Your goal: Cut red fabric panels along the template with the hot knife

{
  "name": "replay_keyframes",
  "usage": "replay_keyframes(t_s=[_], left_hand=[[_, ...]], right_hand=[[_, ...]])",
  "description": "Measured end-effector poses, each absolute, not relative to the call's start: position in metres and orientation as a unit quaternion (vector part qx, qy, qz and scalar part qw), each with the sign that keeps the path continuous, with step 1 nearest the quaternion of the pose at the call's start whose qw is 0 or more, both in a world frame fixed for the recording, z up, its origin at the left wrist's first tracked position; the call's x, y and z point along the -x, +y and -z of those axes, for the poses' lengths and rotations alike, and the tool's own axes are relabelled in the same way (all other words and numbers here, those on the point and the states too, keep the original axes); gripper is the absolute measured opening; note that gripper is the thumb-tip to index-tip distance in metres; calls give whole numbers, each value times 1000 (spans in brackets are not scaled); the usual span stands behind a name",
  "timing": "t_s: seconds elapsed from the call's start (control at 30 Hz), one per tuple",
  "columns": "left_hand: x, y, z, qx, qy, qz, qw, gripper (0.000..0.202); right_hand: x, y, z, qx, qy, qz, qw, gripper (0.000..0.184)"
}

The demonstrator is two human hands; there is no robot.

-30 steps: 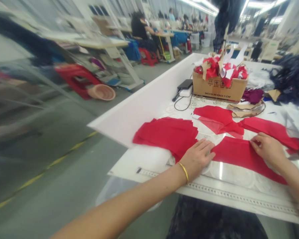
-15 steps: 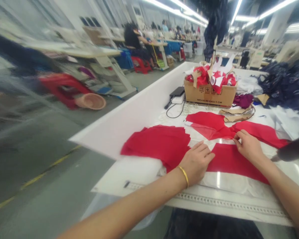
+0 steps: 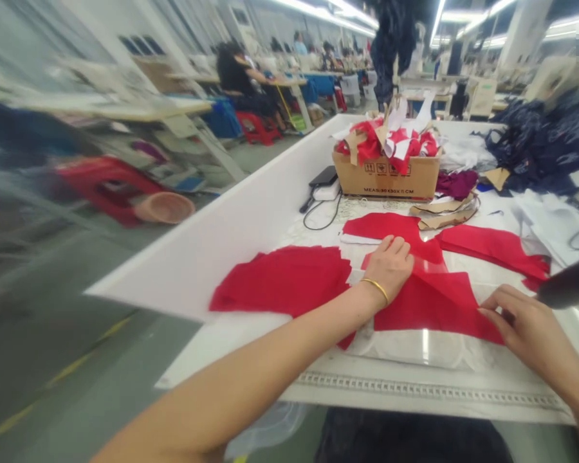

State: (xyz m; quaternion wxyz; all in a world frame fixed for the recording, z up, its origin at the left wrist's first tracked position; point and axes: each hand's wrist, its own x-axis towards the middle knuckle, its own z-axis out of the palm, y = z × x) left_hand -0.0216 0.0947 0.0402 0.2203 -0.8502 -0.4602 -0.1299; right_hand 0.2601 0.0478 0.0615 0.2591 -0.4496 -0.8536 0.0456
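Note:
My left hand (image 3: 390, 265), with a gold bangle on the wrist, lies on the upper left part of a red fabric piece (image 3: 429, 305) in front of me; its fingers are curled down onto the cloth. My right hand (image 3: 523, 328) rests at the same piece's right corner, fingers bent and pinching its edge. A stack of red pieces (image 3: 284, 280) lies to the left. Two more red pieces (image 3: 383, 226) (image 3: 492, 247) lie beyond, on the white table (image 3: 231, 238).
A cardboard box (image 3: 386, 177) full of red and white scraps stands further back, with a black device and cable (image 3: 321, 180) to its left. Dark fabric (image 3: 535, 148) is heaped at the right. A measuring tape strip (image 3: 415, 389) runs along the table's front edge. People work at distant tables.
My left hand moved up and forward onto the red piece's top edge. My right hand slid from the piece's upper edge down to its right corner. The view shifted left.

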Motion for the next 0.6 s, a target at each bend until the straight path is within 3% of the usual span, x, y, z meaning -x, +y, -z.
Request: replay_keyframes(t_s=[0.3,0.6], left_hand=[[42,26,-52,866,-388,174,263,30],[21,1,-50,881,-377,194,213,26]], right_hand=[[-313,35,-45,484,-832,-114,245,28],[-337,28,-37,505,-819,-136,236,25]])
